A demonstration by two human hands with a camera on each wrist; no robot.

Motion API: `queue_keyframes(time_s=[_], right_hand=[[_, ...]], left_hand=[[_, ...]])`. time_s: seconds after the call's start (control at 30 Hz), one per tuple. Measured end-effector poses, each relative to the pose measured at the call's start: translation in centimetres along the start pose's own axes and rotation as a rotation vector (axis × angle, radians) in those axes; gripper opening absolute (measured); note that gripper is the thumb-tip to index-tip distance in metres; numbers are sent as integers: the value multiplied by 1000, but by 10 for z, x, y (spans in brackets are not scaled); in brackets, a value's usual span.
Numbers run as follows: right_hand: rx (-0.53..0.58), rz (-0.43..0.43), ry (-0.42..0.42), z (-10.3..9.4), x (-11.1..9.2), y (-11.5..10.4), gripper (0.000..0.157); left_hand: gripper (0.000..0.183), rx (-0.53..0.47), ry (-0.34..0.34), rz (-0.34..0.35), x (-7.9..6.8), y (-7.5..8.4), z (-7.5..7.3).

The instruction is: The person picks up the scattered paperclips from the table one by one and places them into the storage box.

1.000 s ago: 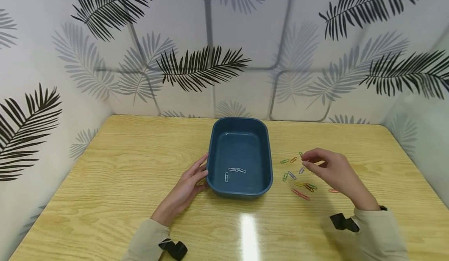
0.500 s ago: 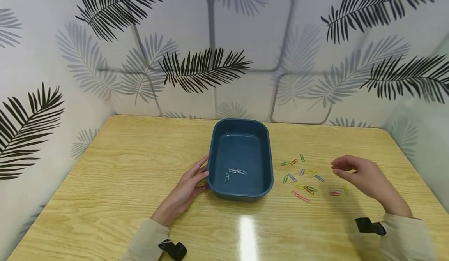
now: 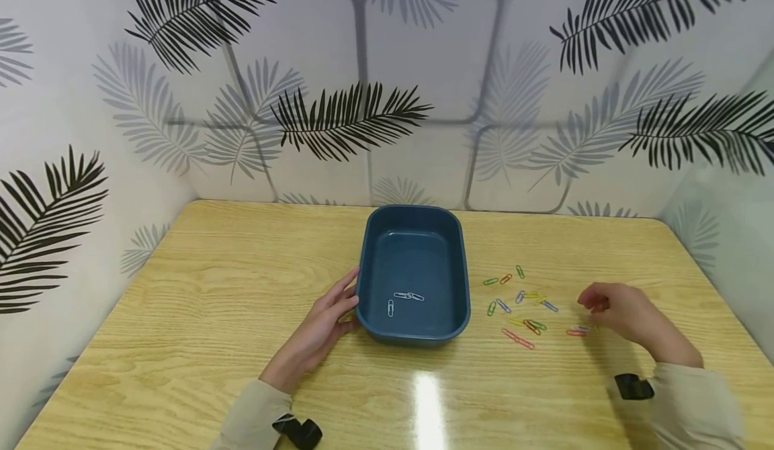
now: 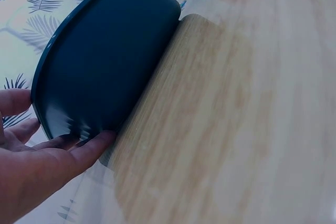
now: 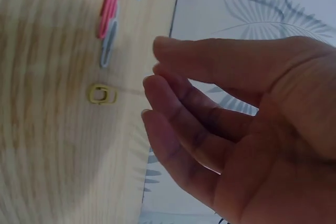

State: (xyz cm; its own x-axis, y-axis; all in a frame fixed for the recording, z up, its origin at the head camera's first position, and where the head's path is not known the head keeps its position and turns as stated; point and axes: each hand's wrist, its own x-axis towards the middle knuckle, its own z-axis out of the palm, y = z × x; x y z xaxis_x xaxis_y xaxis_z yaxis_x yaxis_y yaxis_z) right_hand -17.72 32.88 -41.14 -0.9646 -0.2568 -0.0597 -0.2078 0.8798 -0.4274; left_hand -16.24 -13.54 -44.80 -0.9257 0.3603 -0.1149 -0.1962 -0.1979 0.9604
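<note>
My left hand [image 3: 323, 326] rests against the left outer wall of a dark blue plastic bin [image 3: 361, 282], its fingers spread on the side. In the left wrist view, the fingertips [image 4: 107, 137] touch the bin's wall low down. Three white paper clips [image 3: 409, 296] lie inside, toward the near end. To the right, my right hand [image 3: 631, 319] hovers over the table with loosely bent fingers and nothing between them. Below it, the right wrist view shows a yellow paper clip [image 5: 101, 94], a white paper clip [image 5: 108, 45] and a pink paper clip [image 5: 111, 6].
Several coloured paper clips [image 3: 518, 338] are scattered on the wooden table [image 3: 254, 255] between the bin and my right hand. At the back, the table edge meets a wall [image 3: 417, 148] covered in leaf-patterned sheeting.
My right hand has moved right from the main scatter of paper clips, uncovering yellow and blue ones, then lowered toward the rightmost clips. My left hand stays on the bin.
</note>
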Motion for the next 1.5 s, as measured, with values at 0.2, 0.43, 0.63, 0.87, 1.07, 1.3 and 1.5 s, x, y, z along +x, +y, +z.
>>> queue_keyframes(time_s=[0.2, 0.43, 0.63, 0.87, 1.07, 1.3, 1.5], right_hand=[[0, -29, -24, 8, 1, 1, 12], [9, -64, -35, 13, 2, 1, 14], [28, -64, -52, 15, 3, 1, 14], [30, -72, -70, 17, 4, 0, 12], [-9, -62, -61, 18, 6, 0, 8], [-13, -14, 15, 18, 6, -3, 3], [40, -6, 96, 18, 9, -6, 8]], left_hand=[[56, 2, 1, -12, -1, 1, 0], [57, 11, 0, 2, -1, 0, 0], [57, 15, -5, 11, -1, 1, 0], [57, 6, -11, 2, -2, 2, 0], [56, 6, -1, 2, -1, 0, 0], [56, 6, 2, -9, 0, -1, -1], [56, 12, 3, -2, 0, 0, 0]])
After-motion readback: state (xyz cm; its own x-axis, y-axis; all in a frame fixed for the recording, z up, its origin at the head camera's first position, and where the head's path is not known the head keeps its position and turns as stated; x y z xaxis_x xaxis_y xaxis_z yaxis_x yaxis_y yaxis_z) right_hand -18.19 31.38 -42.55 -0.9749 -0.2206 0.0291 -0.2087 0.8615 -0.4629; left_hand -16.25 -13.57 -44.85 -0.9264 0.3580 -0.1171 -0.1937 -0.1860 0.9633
